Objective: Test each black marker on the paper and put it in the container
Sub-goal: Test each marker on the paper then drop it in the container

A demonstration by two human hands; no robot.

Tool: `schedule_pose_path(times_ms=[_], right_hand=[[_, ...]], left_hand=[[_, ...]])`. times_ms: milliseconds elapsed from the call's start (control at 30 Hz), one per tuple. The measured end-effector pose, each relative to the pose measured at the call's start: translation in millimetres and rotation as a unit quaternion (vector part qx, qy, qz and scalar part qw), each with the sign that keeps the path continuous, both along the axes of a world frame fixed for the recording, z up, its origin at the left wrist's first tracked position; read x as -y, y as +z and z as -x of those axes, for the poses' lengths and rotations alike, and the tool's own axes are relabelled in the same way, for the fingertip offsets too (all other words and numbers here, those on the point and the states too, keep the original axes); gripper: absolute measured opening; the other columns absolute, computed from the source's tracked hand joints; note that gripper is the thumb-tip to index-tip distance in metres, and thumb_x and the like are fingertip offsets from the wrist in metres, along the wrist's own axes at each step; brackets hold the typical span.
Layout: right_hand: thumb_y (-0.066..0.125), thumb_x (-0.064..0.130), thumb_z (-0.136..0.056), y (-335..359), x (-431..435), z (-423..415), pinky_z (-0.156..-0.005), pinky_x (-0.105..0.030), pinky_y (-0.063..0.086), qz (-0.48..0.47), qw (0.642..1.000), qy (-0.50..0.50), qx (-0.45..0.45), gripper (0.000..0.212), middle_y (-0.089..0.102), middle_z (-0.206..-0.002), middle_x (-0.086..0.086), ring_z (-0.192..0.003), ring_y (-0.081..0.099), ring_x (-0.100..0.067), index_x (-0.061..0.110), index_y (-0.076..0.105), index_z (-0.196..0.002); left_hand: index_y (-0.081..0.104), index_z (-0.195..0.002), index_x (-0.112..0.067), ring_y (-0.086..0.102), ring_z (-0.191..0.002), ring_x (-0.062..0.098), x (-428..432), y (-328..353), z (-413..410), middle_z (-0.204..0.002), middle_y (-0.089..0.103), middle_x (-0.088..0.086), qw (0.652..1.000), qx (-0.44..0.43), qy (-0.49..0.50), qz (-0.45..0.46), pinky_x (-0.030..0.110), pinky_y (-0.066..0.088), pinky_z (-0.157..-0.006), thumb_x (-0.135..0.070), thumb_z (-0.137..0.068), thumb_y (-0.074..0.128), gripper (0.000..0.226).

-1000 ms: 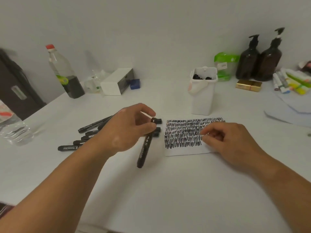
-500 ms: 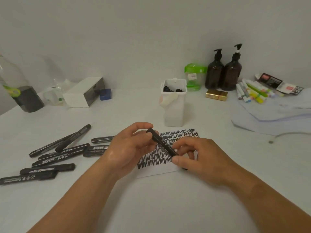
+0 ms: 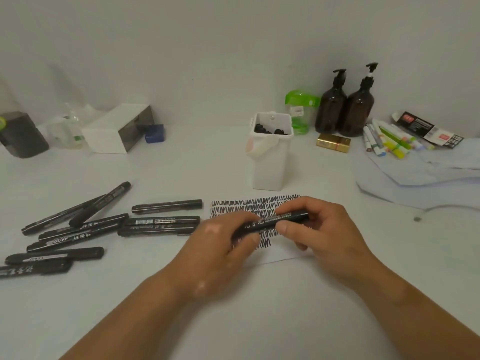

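Head view: left hand, right hand fingers grip marker, one end hidden; paper part-covered.

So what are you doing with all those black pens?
A person is checking black markers one by one. The left hand and right hand both grip one marker, held sideways just over the scribbled paper. The other markers lie loose off to the left, not yet tried. The white container behind the paper already holds some.
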State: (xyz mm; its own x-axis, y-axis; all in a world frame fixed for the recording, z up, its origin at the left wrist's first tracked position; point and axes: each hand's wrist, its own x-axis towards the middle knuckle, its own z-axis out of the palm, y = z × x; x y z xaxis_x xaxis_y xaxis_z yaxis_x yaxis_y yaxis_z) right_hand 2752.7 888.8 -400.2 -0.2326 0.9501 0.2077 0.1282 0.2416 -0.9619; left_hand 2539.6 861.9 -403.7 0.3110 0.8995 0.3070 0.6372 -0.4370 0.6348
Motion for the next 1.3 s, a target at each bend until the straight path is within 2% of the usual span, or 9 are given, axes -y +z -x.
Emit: schedule_pose_path(times_ms=[100,200,400,533,833,933,1133,1200,1300], right_hand=[[0.081,0.027,-0.073,-2,7,12,-0.052,-0.029,0.047,0.033,0.998,0.036,-0.042,0.017,0.070,-0.073,-0.009,-0.056,0.054,-0.018,0.025,0.078,-0.089],[0.077,0.032,-0.077,-6,12,19,-0.048,-0.026,0.046,0.030,0.997,0.057,-0.040,0.012,0.068,-0.066,-0.001,-0.052,0.054,-0.015,0.029,0.075,-0.088],[0.072,0.032,-0.084,-2,11,17,-0.051,-0.030,0.050,0.048,0.994,0.080,-0.060,0.009,0.068,-0.066,0.000,-0.057,0.059,-0.016,0.023,0.074,-0.086],[0.069,0.022,-0.087,-3,9,16,-0.054,-0.032,0.052,0.056,0.991,0.091,-0.082,0.009,0.067,-0.067,-0.005,-0.057,0.058,-0.020,0.014,0.073,-0.087],[0.074,0.034,-0.079,-2,10,12,-0.058,-0.032,0.056,0.038,0.990,0.109,-0.082,0.021,0.069,-0.071,-0.008,-0.059,0.063,-0.020,0.015,0.074,-0.089],[0.074,0.034,-0.077,-4,9,13,-0.053,-0.033,0.053,-0.002,0.995,0.071,-0.071,0.015,0.067,-0.066,-0.007,-0.054,0.059,-0.021,0.021,0.074,-0.084],[0.078,0.021,-0.068,6,-14,-22,-0.045,-0.027,0.030,0.028,0.984,-0.063,-0.167,0.019,0.041,-0.050,0.001,-0.046,0.037,-0.015,0.018,0.060,-0.069],[0.072,0.017,-0.073,4,-14,-25,-0.044,-0.026,0.030,0.051,0.989,-0.045,-0.133,0.005,0.044,-0.050,0.000,-0.047,0.038,-0.015,0.016,0.066,-0.074],[0.067,0.022,-0.076,-1,-10,-17,-0.041,-0.028,0.041,0.087,0.994,-0.015,-0.064,0.018,0.062,-0.059,-0.009,-0.053,0.054,-0.018,0.015,0.079,-0.087]], left_hand=[[0.062,-0.121,-0.026,0.057,-0.083,0.003,4,3,-9,-0.091,0.063,-0.015,0.999,-0.013,-0.030,-0.009,0.021,0.045,-0.075,-0.029,-0.103,0.051,0.022],[0.048,-0.142,-0.041,0.063,-0.095,0.003,8,8,-14,-0.100,0.069,-0.015,0.998,0.002,-0.062,-0.017,0.020,0.049,-0.086,-0.037,-0.105,0.042,0.038],[0.059,-0.106,-0.017,0.062,-0.074,0.016,7,1,-17,-0.087,0.068,-0.010,0.999,-0.019,-0.035,-0.021,0.033,0.049,-0.069,-0.039,-0.103,0.040,0.029],[0.060,-0.099,-0.021,0.051,-0.059,-0.002,7,1,-18,-0.070,0.059,-0.025,0.999,0.010,-0.043,-0.022,0.012,0.035,-0.059,-0.040,-0.102,0.041,0.027],[0.055,-0.100,-0.039,0.045,-0.052,0.011,3,-2,-12,-0.063,0.055,-0.022,0.998,0.008,-0.050,-0.027,0.017,0.033,-0.053,-0.046,-0.102,0.046,0.012],[0.056,-0.104,-0.032,0.041,-0.049,0.010,2,-8,-11,-0.055,0.045,-0.012,0.999,-0.011,-0.025,-0.047,0.020,0.031,-0.051,-0.056,-0.097,0.048,0.026],[0.062,-0.117,-0.031,0.045,-0.066,0.001,-5,-14,2,-0.070,0.043,-0.015,0.994,-0.050,0.063,-0.067,0.015,0.035,-0.064,-0.054,-0.079,0.073,0.046],[0.063,-0.120,-0.034,0.045,-0.077,0.003,-6,-18,2,-0.081,0.045,-0.016,0.993,-0.078,0.067,-0.061,0.022,0.040,-0.074,-0.056,-0.080,0.072,0.047],[0.058,-0.129,-0.039,0.045,-0.091,0.009,-5,-22,0,-0.093,0.045,-0.014,0.990,-0.121,0.070,-0.028,0.025,0.041,-0.085,-0.064,-0.081,0.063,0.054]])
